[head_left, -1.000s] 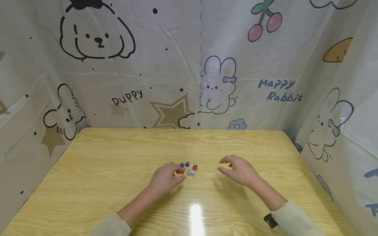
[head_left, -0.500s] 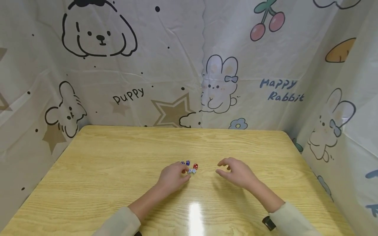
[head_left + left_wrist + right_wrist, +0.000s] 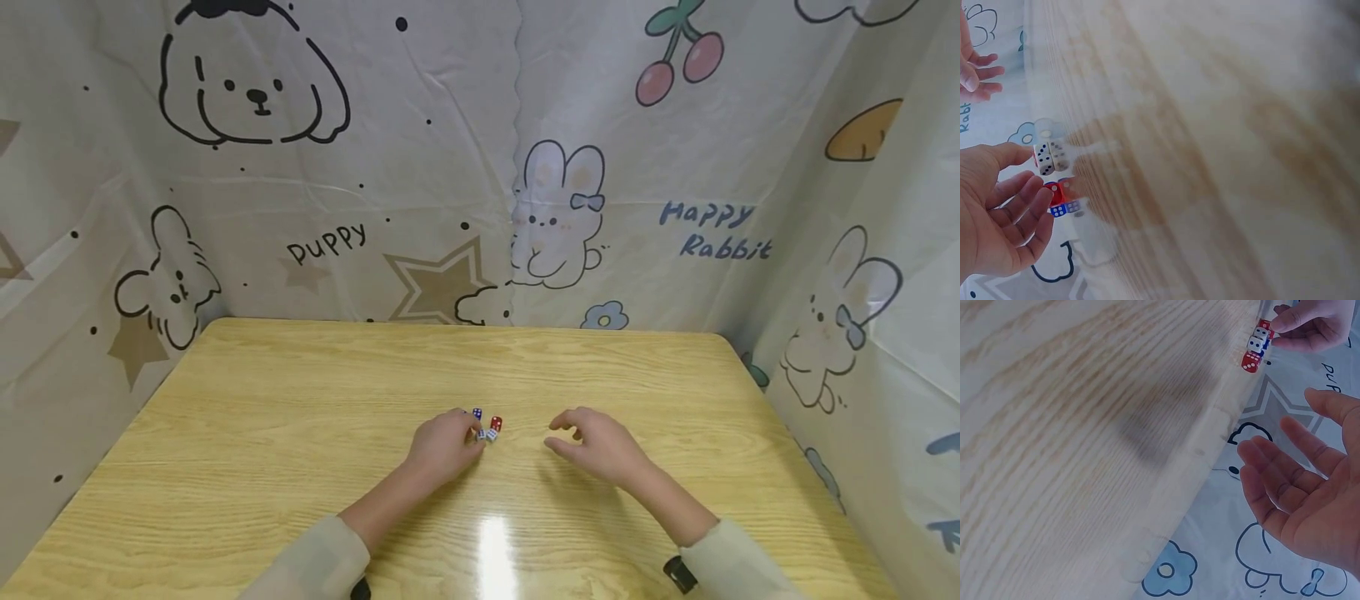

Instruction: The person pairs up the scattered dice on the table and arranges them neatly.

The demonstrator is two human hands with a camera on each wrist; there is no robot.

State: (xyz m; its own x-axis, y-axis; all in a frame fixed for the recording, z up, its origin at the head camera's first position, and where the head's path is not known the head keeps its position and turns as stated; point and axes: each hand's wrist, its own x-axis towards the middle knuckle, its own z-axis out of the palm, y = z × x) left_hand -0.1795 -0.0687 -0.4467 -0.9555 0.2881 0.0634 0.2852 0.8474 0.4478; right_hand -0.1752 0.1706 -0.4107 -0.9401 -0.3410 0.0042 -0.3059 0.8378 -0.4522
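Small dice in red, blue and white lie together on the table, seen past the left fingers. In the head view a red die (image 3: pixel 497 423), a white die (image 3: pixel 491 434) and a blue die (image 3: pixel 477 413) show, while the hand hides part of the group. My left hand (image 3: pixel 447 446) reaches in from the left, its thumb and fingers parted right at the dice. From the left wrist, a red die (image 3: pixel 1055 194) sits by the fingertips and a white die (image 3: pixel 1044 159) by the thumb. My right hand (image 3: pixel 600 446) hovers right of the dice, fingers loosely bent, holding nothing.
The wood-grain table (image 3: pixel 337 367) meets a printed curtain (image 3: pixel 435 167) along its back edge, with more curtain at both sides. A dark band (image 3: pixel 680 575) shows at the right sleeve.
My left hand has moved right and slightly forward over the dice, covering the left ones, and its thumb and fingers have come closer together. The right hand has shifted slightly left and nearer.
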